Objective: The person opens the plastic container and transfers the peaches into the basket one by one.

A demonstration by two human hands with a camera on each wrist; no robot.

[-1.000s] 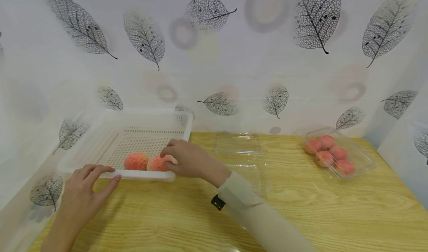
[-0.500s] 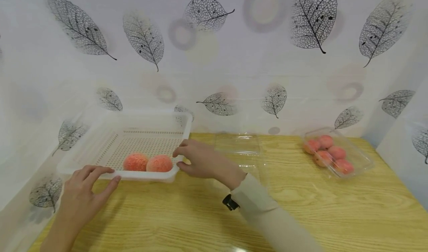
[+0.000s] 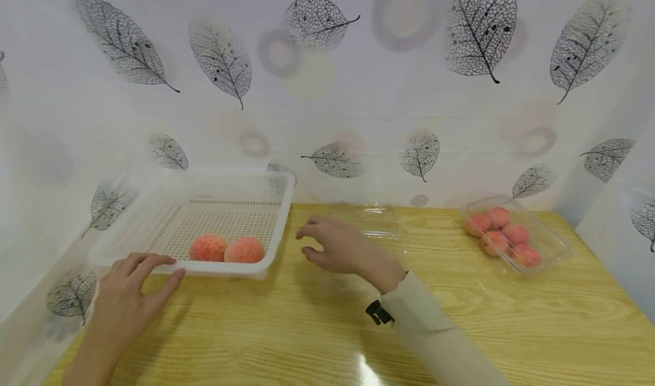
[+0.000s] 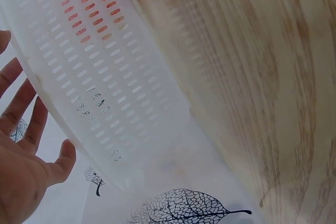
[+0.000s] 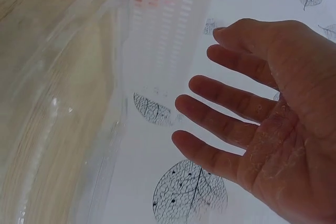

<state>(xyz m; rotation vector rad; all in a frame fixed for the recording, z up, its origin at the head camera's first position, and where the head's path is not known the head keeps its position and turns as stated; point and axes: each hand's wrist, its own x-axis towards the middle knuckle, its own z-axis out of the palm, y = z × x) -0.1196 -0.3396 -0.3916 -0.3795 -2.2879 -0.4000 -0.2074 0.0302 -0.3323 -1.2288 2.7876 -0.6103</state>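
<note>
Two peaches [image 3: 244,250] lie side by side along the near wall inside a white perforated plastic basket [image 3: 225,268]. My left hand [image 3: 128,289] rests its fingertips on the basket's near rim, fingers loosely spread. To the right of the basket, my right hand [image 3: 340,247] hovers with relaxed fingers and nothing in them, as the right wrist view also shows. Under and behind it lies an open clear plastic clamshell box [image 3: 365,221], partly hidden by the hand and forearm. Through the basket's slots [image 4: 97,11] the left wrist view shows the peaches' red.
A clear plastic box [image 3: 555,249] with several peaches [image 3: 517,234] stands at the back right of the wooden table [image 3: 476,323]. Behind the table hangs a white sheet [image 3: 378,102] printed with leaves. A black band is on the right sleeve [image 3: 425,312].
My right hand has let go of the right-hand peach, left the basket and moved right over the clamshell box. The left hand has stayed on the rim.
</note>
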